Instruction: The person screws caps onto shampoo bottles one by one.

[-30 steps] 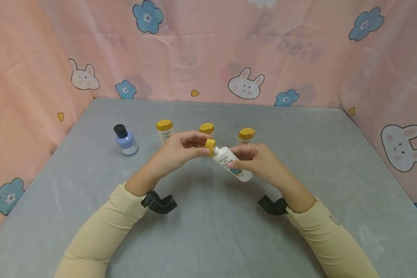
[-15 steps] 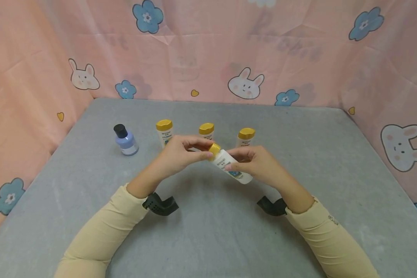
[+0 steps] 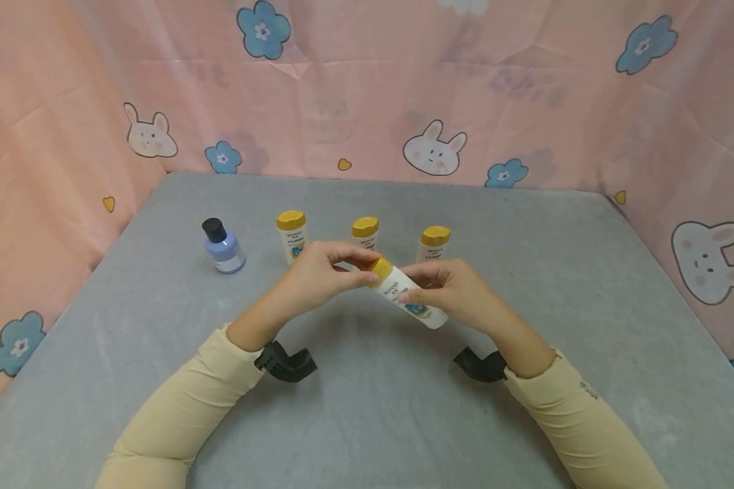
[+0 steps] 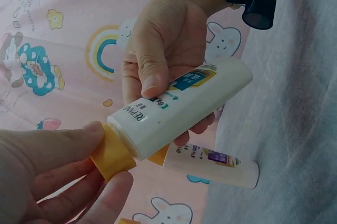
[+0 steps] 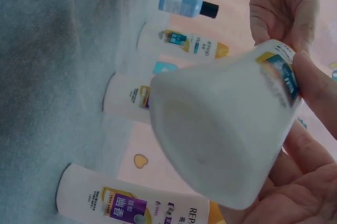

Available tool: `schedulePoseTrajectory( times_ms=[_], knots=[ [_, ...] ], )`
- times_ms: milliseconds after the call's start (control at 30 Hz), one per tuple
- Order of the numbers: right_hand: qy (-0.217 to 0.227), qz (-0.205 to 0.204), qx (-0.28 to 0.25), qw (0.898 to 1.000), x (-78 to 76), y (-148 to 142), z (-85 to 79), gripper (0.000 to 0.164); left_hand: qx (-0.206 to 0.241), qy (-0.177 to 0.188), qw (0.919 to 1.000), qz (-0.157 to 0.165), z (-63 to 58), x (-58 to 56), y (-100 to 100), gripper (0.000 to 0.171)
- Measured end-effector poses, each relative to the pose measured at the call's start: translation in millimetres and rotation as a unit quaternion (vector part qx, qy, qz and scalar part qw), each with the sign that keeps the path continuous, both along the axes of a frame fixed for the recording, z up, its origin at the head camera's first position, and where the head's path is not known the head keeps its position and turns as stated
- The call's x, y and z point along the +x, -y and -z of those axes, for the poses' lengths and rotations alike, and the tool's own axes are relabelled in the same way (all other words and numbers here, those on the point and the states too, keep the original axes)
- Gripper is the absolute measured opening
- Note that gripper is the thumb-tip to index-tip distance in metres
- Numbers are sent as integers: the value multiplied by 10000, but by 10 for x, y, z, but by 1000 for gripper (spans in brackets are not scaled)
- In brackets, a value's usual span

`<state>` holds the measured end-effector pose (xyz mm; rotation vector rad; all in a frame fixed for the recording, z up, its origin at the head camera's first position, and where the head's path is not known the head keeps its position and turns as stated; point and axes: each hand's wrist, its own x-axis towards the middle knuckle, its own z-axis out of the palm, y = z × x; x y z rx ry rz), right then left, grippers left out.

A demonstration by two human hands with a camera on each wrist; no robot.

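Note:
A white bottle [image 3: 418, 309] with a blue label tilts in the air above the table, its top toward the upper left. My right hand [image 3: 459, 292] grips its body, the thumb lying across the label. With thumb and fingers my left hand [image 3: 318, 275] pinches the yellow cap [image 3: 380, 269], which sits on the bottle's neck. The left wrist view shows the cap [image 4: 112, 153] against the bottle's shoulder [image 4: 131, 129]. In the right wrist view the bottle's base [image 5: 205, 145] faces the camera and hides the cap.
Behind the hands stand three similar white bottles with yellow caps: left [image 3: 292, 236], middle [image 3: 365, 232] and right [image 3: 435, 242]. A blue-violet bottle [image 3: 225, 251] with a black cap is at the far left. A patterned pink cloth [image 3: 367, 88] borders the grey table [image 3: 367, 421].
The yellow cap was held apart from the bottle's bare neck; now it sits on the neck. Both hands have dropped slightly, with the bottle still in the right hand.

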<state>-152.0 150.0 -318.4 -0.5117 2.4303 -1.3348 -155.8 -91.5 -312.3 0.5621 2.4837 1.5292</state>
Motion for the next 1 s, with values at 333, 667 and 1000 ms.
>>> schedulePoseTrajectory(
  times_ms=[333, 667, 1000],
  knots=[
    [124, -80, -90, 9999, -8, -11, 0, 37, 218, -90, 9992, 307, -34, 14, 6, 32],
    [256, 15, -162, 9995, -22, 3, 6, 38, 538, 173, 9975, 433, -26, 7, 23, 49],
    [138, 166, -35, 9998, -24, 14, 8, 40, 409, 983, 9920, -677, -61, 40, -19, 49]
  ],
)
